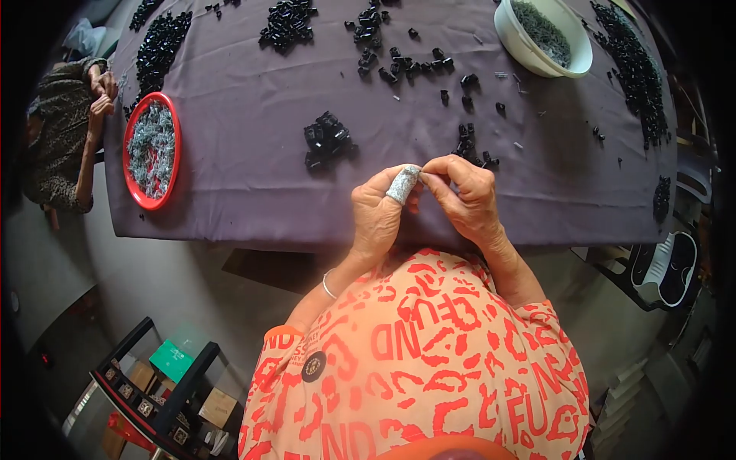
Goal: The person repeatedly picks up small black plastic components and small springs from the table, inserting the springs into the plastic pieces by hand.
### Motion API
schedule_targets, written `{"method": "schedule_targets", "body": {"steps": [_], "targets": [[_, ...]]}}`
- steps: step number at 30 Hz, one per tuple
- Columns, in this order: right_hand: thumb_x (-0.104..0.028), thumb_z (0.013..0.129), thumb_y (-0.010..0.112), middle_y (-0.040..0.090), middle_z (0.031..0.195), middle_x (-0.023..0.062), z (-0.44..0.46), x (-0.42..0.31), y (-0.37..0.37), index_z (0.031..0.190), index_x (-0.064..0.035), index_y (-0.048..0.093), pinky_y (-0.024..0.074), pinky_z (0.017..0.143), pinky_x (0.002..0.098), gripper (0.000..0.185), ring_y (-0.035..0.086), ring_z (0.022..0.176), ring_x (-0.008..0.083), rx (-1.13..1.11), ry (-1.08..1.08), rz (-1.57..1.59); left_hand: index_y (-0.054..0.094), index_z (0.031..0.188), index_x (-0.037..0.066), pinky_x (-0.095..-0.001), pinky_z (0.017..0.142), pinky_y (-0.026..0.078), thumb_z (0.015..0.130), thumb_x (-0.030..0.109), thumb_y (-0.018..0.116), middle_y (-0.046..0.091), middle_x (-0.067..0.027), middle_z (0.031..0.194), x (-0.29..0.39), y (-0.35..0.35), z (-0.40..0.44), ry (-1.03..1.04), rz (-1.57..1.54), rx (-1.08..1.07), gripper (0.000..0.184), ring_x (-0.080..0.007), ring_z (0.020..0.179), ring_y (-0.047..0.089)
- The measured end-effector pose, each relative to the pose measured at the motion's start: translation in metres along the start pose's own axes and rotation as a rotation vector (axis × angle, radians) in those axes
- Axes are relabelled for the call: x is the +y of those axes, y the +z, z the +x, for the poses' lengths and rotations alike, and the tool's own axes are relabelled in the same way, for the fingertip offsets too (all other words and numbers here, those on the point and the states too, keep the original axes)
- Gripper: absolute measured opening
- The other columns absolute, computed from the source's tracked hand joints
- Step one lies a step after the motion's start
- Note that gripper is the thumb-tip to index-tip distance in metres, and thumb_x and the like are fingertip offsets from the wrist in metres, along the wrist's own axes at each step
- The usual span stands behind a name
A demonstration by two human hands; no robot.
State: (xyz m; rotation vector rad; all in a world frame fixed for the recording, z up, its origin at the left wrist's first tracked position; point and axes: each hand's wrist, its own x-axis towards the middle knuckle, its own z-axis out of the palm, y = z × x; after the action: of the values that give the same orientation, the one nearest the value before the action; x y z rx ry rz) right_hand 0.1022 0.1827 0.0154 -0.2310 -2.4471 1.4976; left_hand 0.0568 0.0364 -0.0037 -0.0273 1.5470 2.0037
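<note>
Purple cloth (pixel 253 211) spreads beneath a white tub (pixel 515 44) at one o'clock and a red basket (pixel 177 146) near nine from the left hand (pixel 374 207) and right hand (pixel 469 192). A slip seems possible if the left thumb's wrapping (pixel 403 185) dulls its feel. Right fingertips (pixel 430 182) pinch a tiny piece, kind unclear, at the wrapping's two o'clock; the left fingers' opening is hidden.

Peach shirt (pixel 418 364), red-blotched, red-lettered ("ND" legible); pale bangle (pixel 328 285); silvery digit wrap (pixel 403 185).

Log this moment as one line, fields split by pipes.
left hand: silvery wrap on one digit | right hand: pinching, item unclear | beyond: black parts pile | far left: red basket
</note>
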Motion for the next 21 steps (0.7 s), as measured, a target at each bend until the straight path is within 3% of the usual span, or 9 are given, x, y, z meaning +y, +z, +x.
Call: {"method": "schedule_targets", "body": {"steps": [4, 7, 8, 10, 12, 16, 21], "targets": [[0.001, 0.081, 0.067, 0.065, 0.081, 0.0114, 0.003, 0.003, -0.003, 0.089, -0.0002, 0.064, 0.0494, 0.062, 0.0317, 0.009, 0.063, 0.069, 0.0257, -0.04, 0.016, 0.041, 0.067, 0.107, -0.001, -0.0235, 0.06, 0.05, 0.096, 0.016, 0.061, 0.067, -0.0043, 0.086, 0.002, -0.001, 0.004, -0.097, -0.138, -0.03, 0.021, -0.0089, 0.07, 0.059], [0.001, 0.081, 0.067, 0.064, 0.082, 0.0115, 0.01, -0.001, -0.011, 0.091, -0.0009, 0.064, 0.0489, 0.062, 0.0323, 0.011, 0.063, 0.069, 0.0258, 0.018, 0.04, 0.03, 0.065, 0.109, 0.0, -0.0252, 0.059, 0.049, 0.096, 0.016, 0.06, 0.065, -0.0052, 0.089, -0.001, -0.011, 0.011, -0.22, -0.399, -0.091, 0.021, -0.0103, 0.069, 0.059], [-0.001, 0.08, 0.069, 0.063, 0.082, 0.0114, 0.014, 0.007, -0.014, 0.093, -0.0022, 0.064, 0.0494, 0.063, 0.0339, 0.014, 0.063, 0.071, 0.0274, 0.132, 0.036, 0.002, 0.064, 0.11, 0.001, -0.0256, 0.059, 0.048, 0.096, 0.017, 0.061, 0.065, -0.005, 0.091, -0.002, -0.015, 0.013, -0.224, -0.424, -0.116, 0.021, -0.0108, 0.069, 0.058], [-0.005, 0.078, 0.072, 0.062, 0.084, 0.0082, 0.03, 0.029, -0.028, 0.093, -0.0056, 0.065, 0.0484, 0.068, 0.0362, 0.017, 0.061, 0.077, 0.0273, 0.3, -0.064, -0.285, 0.064, 0.11, 0.002, -0.0264, 0.06, 0.046, 0.095, 0.019, 0.062, 0.064, -0.0048, 0.093, -0.002, -0.018, 0.016, -0.236, -0.459, -0.133, 0.022, -0.0112, 0.069, 0.057], [-0.01, 0.077, 0.074, 0.061, 0.088, 0.0046, 0.045, 0.048, -0.038, 0.094, -0.0091, 0.067, 0.0458, 0.073, 0.0377, 0.018, 0.058, 0.084, 0.0258, 0.312, -0.132, -0.623, 0.064, 0.11, 0.002, -0.0273, 0.06, 0.045, 0.095, 0.019, 0.062, 0.063, -0.0049, 0.092, 0.002, -0.018, 0.018, -0.251, -0.474, -0.123, 0.022, -0.0112, 0.069, 0.055], [-0.015, 0.078, 0.073, 0.06, 0.092, 0.0017, 0.062, 0.067, -0.035, 0.095, -0.0133, 0.068, 0.0429, 0.076, 0.0377, 0.018, 0.056, 0.088, 0.0232, 0.281, -0.132, -0.816, 0.064, 0.11, 0.002, -0.0272, 0.06, 0.044, 0.095, 0.019, 0.062, 0.063, -0.0049, 0.092, 0.001, -0.019, 0.018, -0.254, -0.462, -0.132, 0.023, -0.0109, 0.069, 0.055], [-0.012, 0.08, 0.072, 0.064, 0.088, 0.0027, 0.057, 0.057, -0.035, 0.093, -0.0099, 0.066, 0.0447, 0.075, 0.0371, 0.014, 0.06, 0.081, 0.0231, 0.304, -0.211, -0.607, 0.064, 0.11, 0.002, -0.0275, 0.06, 0.045, 0.095, 0.019, 0.062, 0.063, -0.0051, 0.092, 0.003, -0.019, 0.016, -0.243, -0.437, -0.135, 0.023, -0.0108, 0.069, 0.056]]}}
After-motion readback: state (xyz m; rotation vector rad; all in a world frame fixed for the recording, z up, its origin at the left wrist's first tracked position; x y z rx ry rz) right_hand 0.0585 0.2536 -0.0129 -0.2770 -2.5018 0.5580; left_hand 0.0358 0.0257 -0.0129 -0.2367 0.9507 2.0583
